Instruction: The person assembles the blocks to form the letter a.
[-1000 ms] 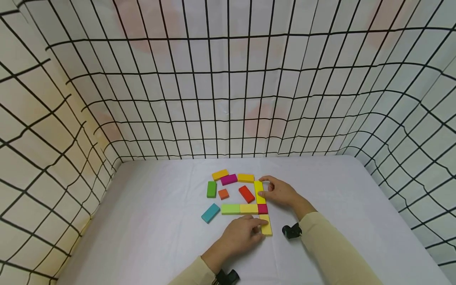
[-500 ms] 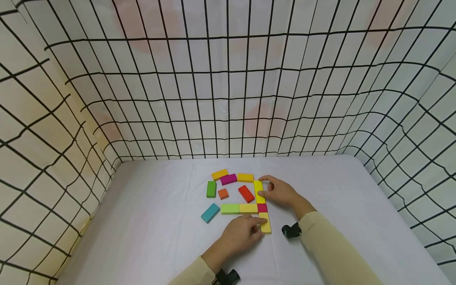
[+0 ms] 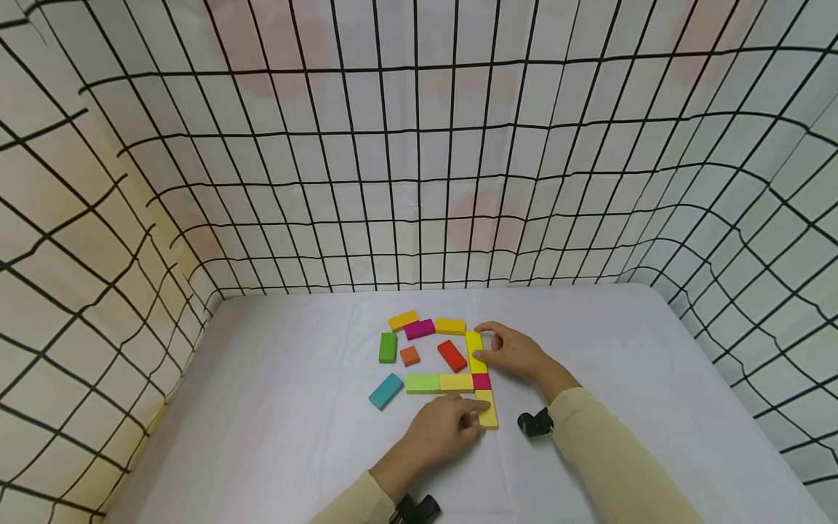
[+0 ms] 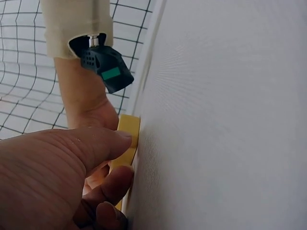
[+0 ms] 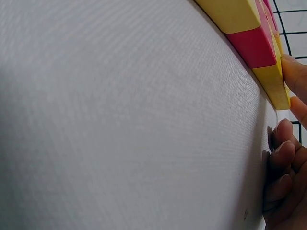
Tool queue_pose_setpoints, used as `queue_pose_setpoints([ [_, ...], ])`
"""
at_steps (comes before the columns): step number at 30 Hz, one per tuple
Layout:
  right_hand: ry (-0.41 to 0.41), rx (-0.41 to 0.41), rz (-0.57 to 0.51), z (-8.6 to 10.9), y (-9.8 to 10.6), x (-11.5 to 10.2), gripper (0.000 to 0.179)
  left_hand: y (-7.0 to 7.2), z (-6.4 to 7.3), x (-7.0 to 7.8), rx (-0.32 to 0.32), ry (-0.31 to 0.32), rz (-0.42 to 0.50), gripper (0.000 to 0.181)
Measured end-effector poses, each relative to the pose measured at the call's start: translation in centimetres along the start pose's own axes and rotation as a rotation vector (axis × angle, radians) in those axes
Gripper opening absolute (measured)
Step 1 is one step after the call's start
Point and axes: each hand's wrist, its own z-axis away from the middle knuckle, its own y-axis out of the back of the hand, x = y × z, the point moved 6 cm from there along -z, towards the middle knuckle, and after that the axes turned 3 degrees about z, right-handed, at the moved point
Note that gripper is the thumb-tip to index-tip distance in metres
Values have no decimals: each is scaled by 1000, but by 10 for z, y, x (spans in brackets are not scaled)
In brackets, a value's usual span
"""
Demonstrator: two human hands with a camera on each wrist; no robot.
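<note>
My left hand (image 3: 441,433) has its index finger on top of a pale yellow block (image 3: 486,415) and its thumb at the near end, pinching it. In the left wrist view, thumb and fingers lie against the yellow block (image 4: 128,123). A short crimson block (image 3: 481,381) sits at its far end. Beyond that, my right hand (image 3: 513,351) holds a bright yellow block (image 3: 476,342) between thumb and index finger; its other fingers curl near the cloth in the right wrist view. A lime block (image 3: 422,384) and another pale yellow block (image 3: 456,383) run left from the crimson one.
Nearby lie a red block (image 3: 452,356), an orange cube (image 3: 409,356), a green block (image 3: 388,348), a teal block (image 3: 386,391), a magenta block (image 3: 420,330) and two amber blocks, left (image 3: 402,320) and right (image 3: 450,327). Black wire mesh (image 3: 419,180) surrounds the white table (image 3: 281,407).
The pale yellow block under my left hand has slid slightly away from me, up against the crimson block. My right hand stays in place on the bright yellow block.
</note>
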Motion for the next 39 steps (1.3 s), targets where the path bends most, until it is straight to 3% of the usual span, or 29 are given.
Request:
queue_pose_setpoints([
  [15, -4, 1, 4, -2, -1, 2, 54, 0, 1, -2, -4, 29, 41, 40],
  [25, -8, 9, 15, -1, -1, 2, 53, 6, 4, -2, -48, 33, 101, 46],
  [32, -21, -1, 12, -2, -2, 3, 55, 24, 7, -19, -26, 112, 179, 40],
  [39, -24, -5, 16, -3, -3, 2, 55, 55, 9, -38, 91, 109, 182, 37],
])
